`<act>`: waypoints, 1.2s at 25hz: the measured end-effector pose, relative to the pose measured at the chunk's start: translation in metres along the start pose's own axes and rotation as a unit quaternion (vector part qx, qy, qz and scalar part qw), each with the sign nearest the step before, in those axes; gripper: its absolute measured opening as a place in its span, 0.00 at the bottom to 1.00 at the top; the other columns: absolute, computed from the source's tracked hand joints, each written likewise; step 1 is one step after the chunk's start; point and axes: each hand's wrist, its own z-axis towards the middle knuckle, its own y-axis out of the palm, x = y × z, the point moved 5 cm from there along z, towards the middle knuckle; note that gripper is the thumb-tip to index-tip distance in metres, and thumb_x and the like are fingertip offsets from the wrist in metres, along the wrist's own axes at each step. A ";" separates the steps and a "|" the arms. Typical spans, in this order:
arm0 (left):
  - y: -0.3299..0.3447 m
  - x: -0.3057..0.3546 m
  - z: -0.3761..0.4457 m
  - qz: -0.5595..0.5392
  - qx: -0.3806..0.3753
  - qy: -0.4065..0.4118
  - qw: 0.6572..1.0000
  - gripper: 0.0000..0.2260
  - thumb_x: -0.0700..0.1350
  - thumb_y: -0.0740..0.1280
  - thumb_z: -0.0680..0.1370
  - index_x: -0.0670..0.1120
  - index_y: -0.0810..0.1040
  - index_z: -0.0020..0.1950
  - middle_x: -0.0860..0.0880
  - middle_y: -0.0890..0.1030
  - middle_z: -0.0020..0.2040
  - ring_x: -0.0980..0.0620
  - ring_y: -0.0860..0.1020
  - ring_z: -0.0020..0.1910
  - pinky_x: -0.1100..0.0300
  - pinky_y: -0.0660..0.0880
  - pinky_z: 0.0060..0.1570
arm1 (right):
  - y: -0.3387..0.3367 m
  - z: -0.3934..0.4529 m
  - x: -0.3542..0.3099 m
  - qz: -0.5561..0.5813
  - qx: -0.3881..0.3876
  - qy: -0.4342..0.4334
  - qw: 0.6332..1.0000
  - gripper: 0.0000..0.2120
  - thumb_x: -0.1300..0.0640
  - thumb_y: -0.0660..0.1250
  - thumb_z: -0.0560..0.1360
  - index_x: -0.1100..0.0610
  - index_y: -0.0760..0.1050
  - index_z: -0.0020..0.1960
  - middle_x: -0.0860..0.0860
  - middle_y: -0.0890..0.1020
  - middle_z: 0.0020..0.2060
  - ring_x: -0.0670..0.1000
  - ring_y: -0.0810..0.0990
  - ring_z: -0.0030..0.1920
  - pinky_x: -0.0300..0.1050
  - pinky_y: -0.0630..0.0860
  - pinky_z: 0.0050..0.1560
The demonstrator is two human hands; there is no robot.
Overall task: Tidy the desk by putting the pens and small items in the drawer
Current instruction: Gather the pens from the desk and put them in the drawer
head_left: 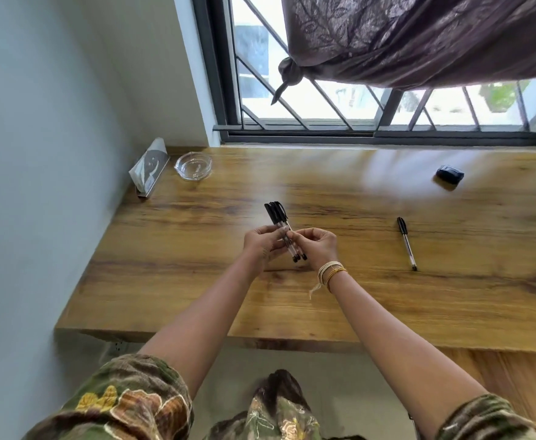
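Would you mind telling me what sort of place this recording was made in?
Probably a room in a home: a wooden desk set into a corner under a barred window with a knotted curtain, pens in hand.

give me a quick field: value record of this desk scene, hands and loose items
left hand: gripping bundle of pens
right hand: gripping same bundle
loose pen: capped, flat on desk, right of the hands
black small item: far right on desk
glass bowl: far left
card stand: against wall, beside bowl
drawer: not in view
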 end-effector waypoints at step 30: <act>0.102 -0.015 0.040 -0.025 -0.039 -0.059 0.997 0.12 0.36 0.70 0.75 0.33 0.77 0.56 0.40 0.83 0.42 0.48 0.84 0.35 0.57 0.80 0.30 | -0.161 0.054 0.020 -0.544 0.249 0.094 0.796 0.12 0.64 0.56 0.77 0.64 0.70 0.59 0.62 0.75 0.59 0.62 0.74 0.59 0.52 0.73 0.56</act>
